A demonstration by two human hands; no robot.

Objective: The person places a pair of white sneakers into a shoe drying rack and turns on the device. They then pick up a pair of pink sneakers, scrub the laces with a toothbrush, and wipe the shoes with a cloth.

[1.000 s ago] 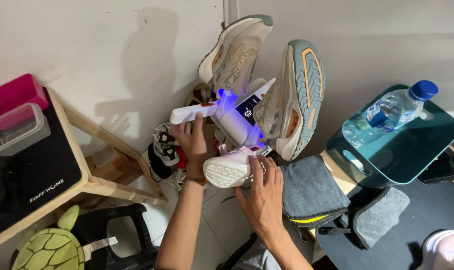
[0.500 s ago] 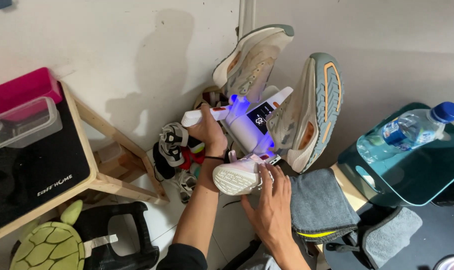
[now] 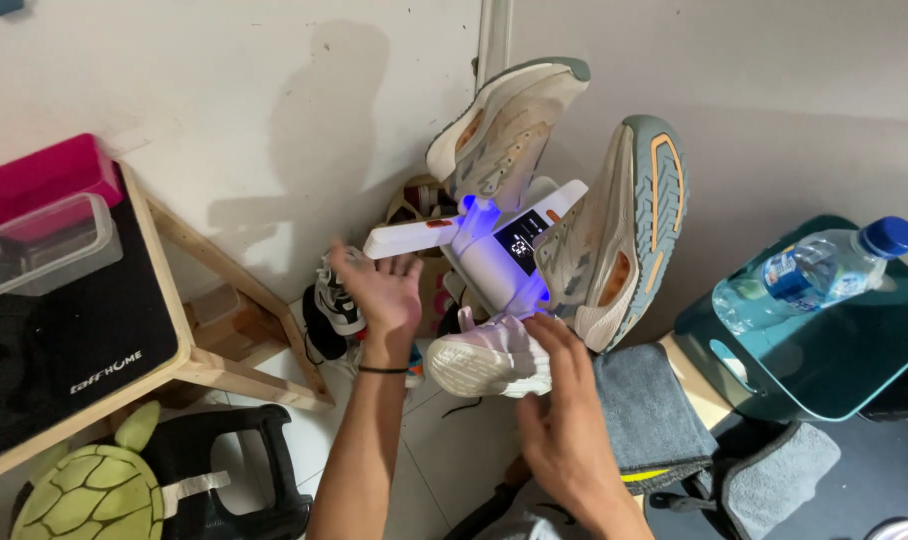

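1. Reaching toward a white shoe dryer [image 3: 499, 262] propped against the wall, a person works with both bare hands at floor level.
2. The left hand [image 3: 386, 292] hangs open, fingers spread wide and holding nothing, just below the dryer's free left arm [image 3: 404, 240], a flat white bar that runs out leftward from the glowing blue hub.
3. The right hand [image 3: 564, 425] is also open, its grip empty; its fingertips lie at or just short of the heel of a pale pink sneaker [image 3: 489, 358] lying on its side beneath the dryer. Whether they touch cannot be told.
4. Two beige running shoes [image 3: 509, 130] [image 3: 624, 240] sit soles-out on the dryer's upper arms, up and right of both hands.
5. The left hand is nearer the bare arm; the right is nearer the sneaker.
6. Nearby: a wooden bench [image 3: 239, 365], a grey towel [image 3: 654, 415], a water bottle [image 3: 819, 272] on a teal stool [image 3: 824, 370].
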